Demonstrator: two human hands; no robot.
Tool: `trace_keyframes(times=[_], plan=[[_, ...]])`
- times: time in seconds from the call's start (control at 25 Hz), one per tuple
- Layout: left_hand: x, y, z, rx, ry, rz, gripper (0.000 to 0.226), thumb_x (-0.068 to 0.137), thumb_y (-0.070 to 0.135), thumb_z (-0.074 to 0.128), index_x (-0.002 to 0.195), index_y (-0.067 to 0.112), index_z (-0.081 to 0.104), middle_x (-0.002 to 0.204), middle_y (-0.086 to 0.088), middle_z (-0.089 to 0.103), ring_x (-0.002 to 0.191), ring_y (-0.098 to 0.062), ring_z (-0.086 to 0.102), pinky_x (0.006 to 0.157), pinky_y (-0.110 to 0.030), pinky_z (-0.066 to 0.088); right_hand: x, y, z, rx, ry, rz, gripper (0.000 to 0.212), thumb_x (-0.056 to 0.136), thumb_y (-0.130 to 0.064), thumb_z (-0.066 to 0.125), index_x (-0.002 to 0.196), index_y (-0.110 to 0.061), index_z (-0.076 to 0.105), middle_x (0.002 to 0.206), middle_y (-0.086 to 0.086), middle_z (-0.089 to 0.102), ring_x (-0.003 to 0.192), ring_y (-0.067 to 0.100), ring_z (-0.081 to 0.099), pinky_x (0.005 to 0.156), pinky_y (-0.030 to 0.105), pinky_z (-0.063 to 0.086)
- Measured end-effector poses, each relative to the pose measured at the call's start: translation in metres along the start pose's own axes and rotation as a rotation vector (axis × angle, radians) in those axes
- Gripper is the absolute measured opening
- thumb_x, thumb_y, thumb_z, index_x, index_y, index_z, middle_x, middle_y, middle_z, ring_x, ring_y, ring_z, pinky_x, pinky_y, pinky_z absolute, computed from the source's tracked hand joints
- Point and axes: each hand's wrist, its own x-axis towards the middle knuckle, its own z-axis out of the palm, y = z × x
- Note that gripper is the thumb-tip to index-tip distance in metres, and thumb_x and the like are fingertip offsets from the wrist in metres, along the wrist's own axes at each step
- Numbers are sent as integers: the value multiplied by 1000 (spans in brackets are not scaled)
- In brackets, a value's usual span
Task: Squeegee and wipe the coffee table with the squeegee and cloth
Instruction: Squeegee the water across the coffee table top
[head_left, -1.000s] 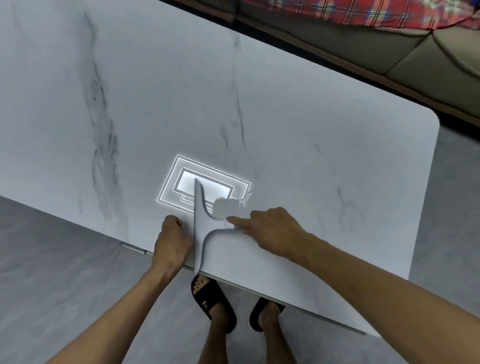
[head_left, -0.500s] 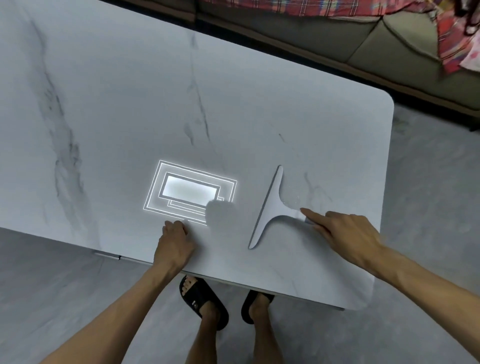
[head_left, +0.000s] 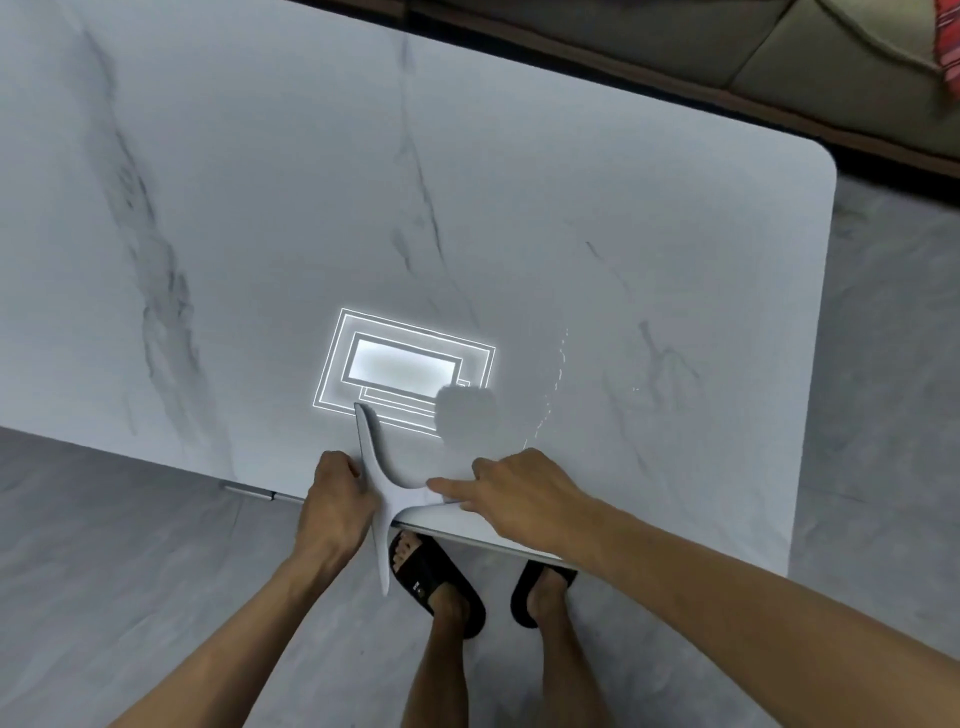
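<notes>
Squeegee back at table edge above sandals; right hand grips it, left hand clenched.

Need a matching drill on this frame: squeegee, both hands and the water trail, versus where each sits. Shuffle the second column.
Column 1
1. squeegee
2. left hand
3. right hand
4. water trail

Column 2
A. fingers on the squeegee's handle, index finger stretched along it
B. one blade end overhangs the near edge of the coffee table
C. on the tabletop, right of the light reflection
D. at the near table edge, just left of the blade

Pairs: 1-B; 2-D; 3-A; 4-C
</notes>
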Motion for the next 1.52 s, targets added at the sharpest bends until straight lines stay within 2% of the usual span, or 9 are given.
trace_keyframes(times=[0.16, 0.4, 0.48, 0.68, 0.8, 0.92, 1.08, 1.32, 1.52], plan=[[-7, 10, 21, 143, -141, 99, 21, 80, -7, 43, 77, 13, 38, 121, -23, 42, 105, -42, 54, 81, -46, 49, -54, 52, 7, 5, -11, 110, 54, 100, -25, 41, 144, -49, 24, 96, 3, 56, 75, 27, 60, 56, 31, 35], [2, 30, 34, 260, -382, -17, 33, 77, 1, 43, 110, 1, 40, 143, -39, 18, 135, -52, 23, 97, -46, 39, -158, 128, -1, -28, -67, 386, 43, 100, -48, 26, 142, -57, 22, 94, -9, 58, 79, 17, 62, 58, 30, 40], [4, 33, 30, 268, -410, -41, 32, 76, 3, 44, 108, 3, 39, 144, -38, 18, 135, -52, 23, 102, -48, 36, -178, 141, -7, -75, -74, 443, 42, 99, -51, 24, 141, -58, 23, 89, -11, 57, 75, 17, 61, 55, 29, 35], [1, 36, 21, 267, -414, -39, 26, 76, 4, 47, 101, 7, 42, 144, -34, 25, 134, -48, 30, 100, -43, 38, -164, 117, -21, -58, -27, 394, 41, 99, -50, 28, 139, -57, 27, 89, -9, 59, 72, 20, 62, 54, 30, 34], [0, 33, 16, 192, -360, 5, 17, 77, 3, 46, 92, 7, 42, 124, -27, 47, 116, -43, 48, 79, -35, 44, -105, 69, -19, 32, 1, 202, 41, 100, -43, 37, 139, -53, 32, 95, -2, 61, 74, 26, 63, 53, 30, 32], [-1, 22, -2, 8, -75, -31, 4, 84, 11, 48, 86, 9, 44, 83, -10, 56, 73, -29, 54, 54, -31, 36, -34, 20, -16, 99, 32, 54, 39, 102, -38, 37, 140, -47, 38, 95, 5, 61, 71, 29, 61, 54, 31, 34], [8, -16, -48, -158, 287, -107, 8, 81, 4, 49, 81, 10, 43, 74, -4, 53, 70, -28, 52, 53, -32, 33, 59, -31, -20, 78, 79, -54, 43, 103, -30, 37, 143, -45, 34, 98, 6, 60, 76, 29, 60, 56, 31, 30], [27, -62, -83, -125, 240, -149, 11, 82, 9, 53, 87, 8, 43, 80, -10, 55, 71, -29, 52, 54, -34, 35, 140, -47, -37, 115, 172, 38, 40, 101, -33, 38, 137, -50, 40, 97, 1, 63, 87, 28, 64, 61, 32, 35], [21, -50, -65, -128, 20, -82, 9, 79, 6, 43, 81, 15, 40, 74, -7, 53, 60, -21, 45, 49, -30, 32, 86, 10, -37, 200, 181, 283, 37, 102, -43, 29, 137, -56, 36, 83, -6, 54, 85, 25, 62, 63, 30, 34]])
